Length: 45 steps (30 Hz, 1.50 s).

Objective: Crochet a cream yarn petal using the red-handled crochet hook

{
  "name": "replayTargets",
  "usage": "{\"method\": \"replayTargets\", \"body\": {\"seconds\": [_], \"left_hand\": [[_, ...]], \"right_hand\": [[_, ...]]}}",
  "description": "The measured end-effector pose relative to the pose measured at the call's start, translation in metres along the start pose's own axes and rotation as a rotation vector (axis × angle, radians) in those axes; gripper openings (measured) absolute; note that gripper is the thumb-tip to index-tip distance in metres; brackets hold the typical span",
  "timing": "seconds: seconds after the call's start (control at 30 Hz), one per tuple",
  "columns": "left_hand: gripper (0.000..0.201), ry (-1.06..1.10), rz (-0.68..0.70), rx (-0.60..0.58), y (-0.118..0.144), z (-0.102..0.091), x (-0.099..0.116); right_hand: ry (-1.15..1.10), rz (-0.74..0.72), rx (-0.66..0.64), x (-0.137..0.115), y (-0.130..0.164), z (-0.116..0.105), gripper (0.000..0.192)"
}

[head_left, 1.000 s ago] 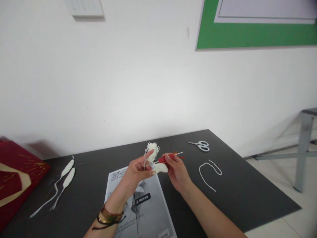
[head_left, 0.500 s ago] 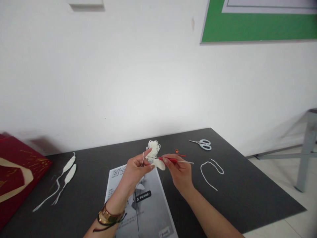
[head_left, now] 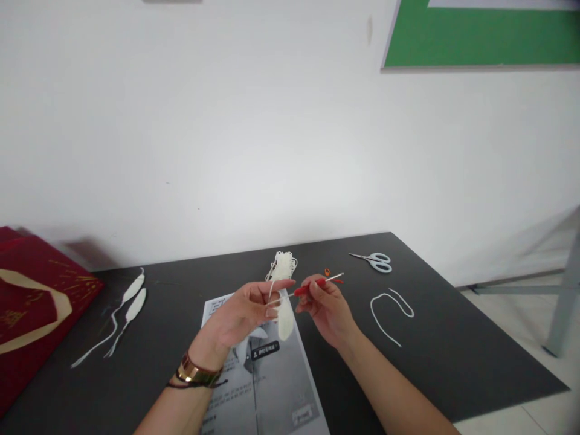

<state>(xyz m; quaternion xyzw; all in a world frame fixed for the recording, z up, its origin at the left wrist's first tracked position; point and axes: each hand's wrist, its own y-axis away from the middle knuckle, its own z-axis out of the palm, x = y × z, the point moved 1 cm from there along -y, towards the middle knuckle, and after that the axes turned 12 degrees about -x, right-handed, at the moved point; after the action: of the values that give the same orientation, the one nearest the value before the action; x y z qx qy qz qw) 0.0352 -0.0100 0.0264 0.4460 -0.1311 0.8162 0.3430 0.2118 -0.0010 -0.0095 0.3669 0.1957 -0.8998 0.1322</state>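
My left hand (head_left: 242, 314) pinches a small white crocheted piece (head_left: 285, 319) that hangs down from my fingers, with white yarn looped over the forefinger. My right hand (head_left: 327, 307) grips a red-handled crochet hook (head_left: 317, 283), its metal tip pointing left into the top of the piece. Both hands hover above a printed instruction sheet (head_left: 267, 374) on the dark table (head_left: 453, 356). A loose heap of white yarn (head_left: 283, 264) lies just behind my hands.
Two finished white crocheted petals (head_left: 129, 305) with tails lie at the left. A red box (head_left: 31, 302) sits at the far left edge. Small scissors (head_left: 378, 261), a cut yarn strand (head_left: 389, 308) and an orange marker (head_left: 327, 272) lie to the right.
The crocheted piece has swung from lying sideways between my hands to hanging downward. My right hand has raised the hook's back end. The view shifted left and up slightly.
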Motion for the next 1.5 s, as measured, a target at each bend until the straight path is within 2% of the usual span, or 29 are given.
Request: {"method": "replayTargets", "body": {"seconds": [0.1, 0.27, 0.47, 0.67, 0.9, 1.07, 1.27, 1.33, 1.5], "left_hand": [[0.053, -0.087, -0.035, -0.048, 0.003, 0.002, 0.001], [0.051, -0.245, -0.068, -0.086, 0.008, 0.009, 0.003], [0.054, -0.343, -0.097, -0.098, 0.012, 0.012, 0.006], [0.031, -0.426, -0.077, -0.084, 0.012, 0.01, 0.005], [0.056, -0.402, -0.08, -0.092, 0.014, 0.007, 0.004], [0.055, -0.343, -0.062, -0.07, 0.012, 0.009, 0.005], [0.059, -0.203, -0.047, -0.053, 0.007, 0.014, -0.002], [0.06, -0.25, -0.011, -0.015, 0.005, 0.014, -0.003], [0.067, -0.416, 0.178, 0.202, 0.0, 0.015, -0.002]], "right_hand": [[-0.035, 0.022, -0.027, -0.004, 0.001, 0.001, 0.012], [0.034, 0.006, -0.073, -0.013, 0.003, 0.004, 0.015], [0.174, -0.007, -0.024, -0.024, 0.007, 0.008, 0.02], [0.242, -0.054, -0.033, -0.03, 0.009, 0.01, 0.02], [0.304, -0.109, -0.052, -0.034, 0.011, 0.009, 0.017], [0.306, -0.086, -0.014, -0.033, 0.01, 0.009, 0.02], [0.135, -0.01, 0.055, -0.021, 0.004, 0.008, 0.018], [0.074, 0.028, 0.082, -0.017, 0.003, 0.008, 0.019], [0.005, 0.097, 0.17, -0.008, 0.002, 0.009, 0.018]]}}
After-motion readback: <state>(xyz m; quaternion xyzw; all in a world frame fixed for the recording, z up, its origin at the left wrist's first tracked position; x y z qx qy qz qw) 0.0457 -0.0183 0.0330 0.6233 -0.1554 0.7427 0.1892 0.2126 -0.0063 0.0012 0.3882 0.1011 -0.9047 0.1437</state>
